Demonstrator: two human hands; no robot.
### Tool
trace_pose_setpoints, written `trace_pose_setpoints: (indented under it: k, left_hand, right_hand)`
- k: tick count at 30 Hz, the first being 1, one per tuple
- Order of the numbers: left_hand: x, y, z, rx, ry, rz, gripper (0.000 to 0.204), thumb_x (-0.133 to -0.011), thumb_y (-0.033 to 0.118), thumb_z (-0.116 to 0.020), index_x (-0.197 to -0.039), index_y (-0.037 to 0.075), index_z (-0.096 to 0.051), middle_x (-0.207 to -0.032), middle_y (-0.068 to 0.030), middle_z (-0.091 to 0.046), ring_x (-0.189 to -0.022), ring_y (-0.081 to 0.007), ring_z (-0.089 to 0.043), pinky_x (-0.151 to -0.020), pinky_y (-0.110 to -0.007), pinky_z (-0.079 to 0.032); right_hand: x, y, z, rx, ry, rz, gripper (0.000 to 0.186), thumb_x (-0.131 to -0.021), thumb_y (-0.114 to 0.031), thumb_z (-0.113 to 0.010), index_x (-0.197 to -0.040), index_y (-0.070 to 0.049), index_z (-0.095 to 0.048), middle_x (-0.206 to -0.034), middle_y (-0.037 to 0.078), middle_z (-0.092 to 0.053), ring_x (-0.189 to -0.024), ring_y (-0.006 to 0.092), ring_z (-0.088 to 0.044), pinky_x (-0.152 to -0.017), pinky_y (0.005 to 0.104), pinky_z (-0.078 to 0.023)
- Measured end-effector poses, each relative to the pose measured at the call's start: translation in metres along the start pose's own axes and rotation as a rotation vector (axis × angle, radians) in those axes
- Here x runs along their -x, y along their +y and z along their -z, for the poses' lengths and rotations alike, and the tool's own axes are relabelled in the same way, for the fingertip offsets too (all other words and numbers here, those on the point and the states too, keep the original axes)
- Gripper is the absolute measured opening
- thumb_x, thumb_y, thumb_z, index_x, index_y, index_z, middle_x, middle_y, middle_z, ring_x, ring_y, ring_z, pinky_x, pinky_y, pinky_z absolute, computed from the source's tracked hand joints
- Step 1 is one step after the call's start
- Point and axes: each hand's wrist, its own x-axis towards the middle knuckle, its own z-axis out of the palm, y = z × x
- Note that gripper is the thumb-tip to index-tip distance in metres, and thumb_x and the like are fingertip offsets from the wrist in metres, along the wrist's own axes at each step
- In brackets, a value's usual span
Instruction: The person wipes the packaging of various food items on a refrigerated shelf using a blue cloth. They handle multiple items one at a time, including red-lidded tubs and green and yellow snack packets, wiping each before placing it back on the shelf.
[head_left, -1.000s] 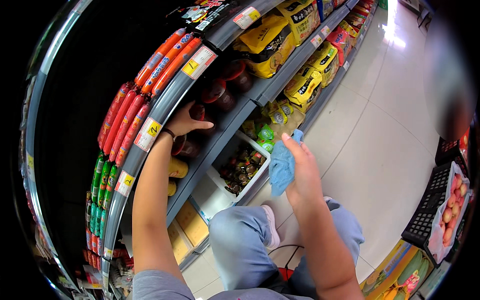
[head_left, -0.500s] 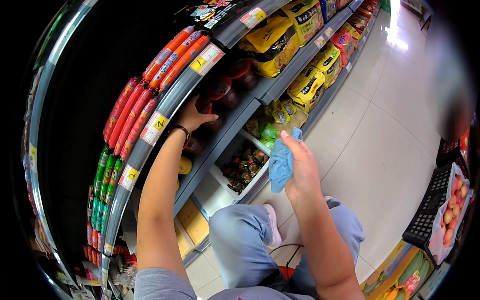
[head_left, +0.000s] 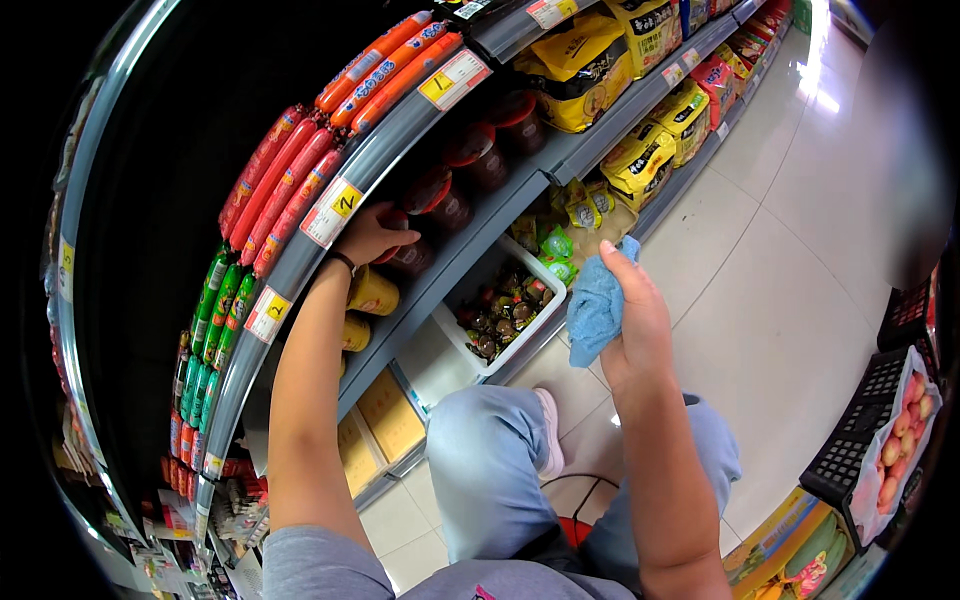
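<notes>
My left hand (head_left: 368, 235) reaches under the upper shelf, its fingers curled over a red-lidded dark cup (head_left: 405, 258), with the thumb across it; part of the grip is hidden. More red-lidded cups (head_left: 448, 205) stand behind it, and yellow cylindrical containers (head_left: 372, 292) are nearer me. My right hand (head_left: 636, 300) is closed on a crumpled light blue cloth (head_left: 592, 305), held above the floor beside a white bin (head_left: 552, 306) of small dark wrapped items.
Packaged sausages (head_left: 290, 200) lie on the upper shelf (head_left: 390, 150). Yellow bags (head_left: 640, 160) line the lower shelf. A black crate (head_left: 840, 450) of fruit stands on the tiled floor (head_left: 760, 300) at right. My bent knees are below.
The view has shifted so the shelves sit higher and further right. My left hand has moved slightly nearer me along the cup row. My right hand still holds the cloth.
</notes>
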Motion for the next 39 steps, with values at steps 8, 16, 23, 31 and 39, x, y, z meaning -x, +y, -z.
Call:
trace_pose_setpoints:
  k: [8,16,23,31,39]
  left_hand:
    - [0.004,0.0,-0.001,-0.02,0.001,-0.024,0.087,-0.068,0.045,-0.081,-0.135,0.001,-0.046,-0.126,-0.0161,-0.057,-0.118,-0.0261,-0.054,-0.101,-0.033,-0.04]
    - [0.053,-0.033,0.028,-0.194,-0.046,0.092,0.114,-0.065,0.061,-0.077,-0.146,-0.002,-0.027,-0.146,-0.0235,-0.036,-0.135,-0.0306,-0.038,-0.111,-0.037,-0.03]
    - [0.081,-0.049,0.016,-0.114,0.023,0.157,0.09,-0.059,0.031,-0.08,-0.137,0.004,-0.045,-0.125,-0.0177,-0.057,-0.118,-0.0272,-0.054,-0.101,-0.033,-0.041]
    - [0.074,-0.054,0.008,-0.056,0.041,0.11,0.088,-0.061,0.032,-0.08,-0.136,0.002,-0.046,-0.125,-0.0175,-0.057,-0.118,-0.0273,-0.054,-0.101,-0.033,-0.041]
    - [0.09,-0.034,0.018,-0.166,0.038,0.124,0.114,-0.062,0.058,-0.079,-0.146,-0.001,-0.028,-0.145,-0.0254,-0.037,-0.136,-0.0313,-0.037,-0.112,-0.036,-0.029]
  right_hand:
    - [0.004,0.006,-0.006,0.006,-0.004,0.005,0.025,-0.086,-0.026,-0.069,-0.097,-0.009,-0.054,-0.079,0.002,-0.057,-0.069,0.0135,-0.057,-0.06,0.0291,-0.047]
    - [0.0,0.006,0.004,0.015,-0.03,0.029,0.018,-0.091,-0.024,-0.063,-0.091,-0.007,-0.056,-0.078,0.003,-0.059,-0.068,0.0158,-0.06,-0.062,0.0304,-0.05]
    - [0.0,0.013,0.005,0.038,-0.052,0.015,0.019,-0.09,-0.024,-0.065,-0.093,-0.009,-0.055,-0.078,0.001,-0.057,-0.067,0.0126,-0.057,-0.061,0.0282,-0.047]
    - [0.012,0.018,-0.007,0.046,-0.054,0.021,0.018,-0.089,-0.023,-0.066,-0.093,-0.009,-0.055,-0.078,0.0,-0.056,-0.068,0.0115,-0.055,-0.061,0.0265,-0.046]
    - [0.014,0.021,-0.01,0.067,-0.044,0.029,0.017,-0.088,-0.024,-0.066,-0.091,-0.01,-0.057,-0.078,-0.001,-0.057,-0.068,0.0122,-0.057,-0.061,0.0286,-0.047]
